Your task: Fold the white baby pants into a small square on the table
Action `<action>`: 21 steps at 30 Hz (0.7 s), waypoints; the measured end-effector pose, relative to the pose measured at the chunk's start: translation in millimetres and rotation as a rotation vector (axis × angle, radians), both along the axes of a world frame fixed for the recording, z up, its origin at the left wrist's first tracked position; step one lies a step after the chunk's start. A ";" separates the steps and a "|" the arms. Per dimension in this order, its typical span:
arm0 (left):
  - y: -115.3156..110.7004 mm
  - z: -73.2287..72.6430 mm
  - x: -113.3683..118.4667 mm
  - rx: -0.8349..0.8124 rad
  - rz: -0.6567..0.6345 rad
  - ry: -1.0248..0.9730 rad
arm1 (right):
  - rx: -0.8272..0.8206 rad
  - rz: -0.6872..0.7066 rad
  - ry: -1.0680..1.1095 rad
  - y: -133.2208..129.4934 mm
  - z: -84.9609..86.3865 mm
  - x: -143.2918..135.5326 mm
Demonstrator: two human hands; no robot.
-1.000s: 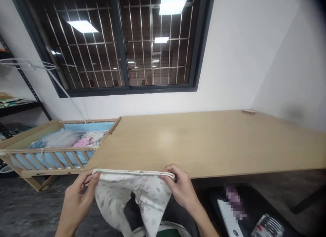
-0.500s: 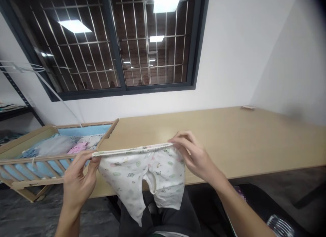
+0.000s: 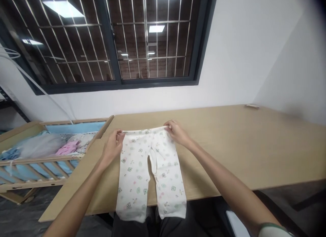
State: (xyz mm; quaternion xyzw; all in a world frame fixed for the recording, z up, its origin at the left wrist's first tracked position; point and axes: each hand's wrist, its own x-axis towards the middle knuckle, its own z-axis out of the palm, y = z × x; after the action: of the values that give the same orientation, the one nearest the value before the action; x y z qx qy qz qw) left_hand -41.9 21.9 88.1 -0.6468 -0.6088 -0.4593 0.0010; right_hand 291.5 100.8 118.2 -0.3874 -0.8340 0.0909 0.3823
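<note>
A pair of white baby pants (image 3: 134,169) with small printed figures in green and pink is stretched out between my hands. My left hand (image 3: 113,145) pinches the left end of the waistband, and my right hand (image 3: 177,131) pinches the right end. Both legs lie toward me over the wooden table (image 3: 216,148), with the cuffs hanging past its front edge above my lap. An open slit shows at the crotch between the legs.
To the left stands a wooden crib (image 3: 48,160) with blue lining, holding a pink cloth (image 3: 68,148) and a pale sheer bundle (image 3: 42,145). A small flat object (image 3: 252,106) lies at the table's back right. Behind is a barred window (image 3: 117,43).
My hands have moved forward over the table with the pants. The legs, crumpled and hanging before, are now straightened and spread toward me. My view has shifted slightly.
</note>
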 end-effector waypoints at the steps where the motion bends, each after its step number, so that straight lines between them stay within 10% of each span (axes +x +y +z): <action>1: 13.8 -11.4 -0.2 -0.058 0.013 0.018 | -0.029 -0.004 -0.014 15.5 -13.4 -2.1; 10: 105.9 -88.1 9.7 -0.309 0.079 0.205 | -0.158 -0.169 -0.164 112.9 -122.7 -22.2; 21: 162.4 -119.8 14.2 -0.483 0.176 0.247 | -0.257 -0.284 -0.177 163.2 -159.7 -34.4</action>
State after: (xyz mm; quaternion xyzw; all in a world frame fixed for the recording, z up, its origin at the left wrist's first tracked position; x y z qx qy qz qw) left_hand -27.7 184.3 -31.7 -0.6242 -0.7496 -0.2166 -0.0391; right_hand 257.1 264.1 -41.5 -0.5529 -0.7829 0.1074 0.2642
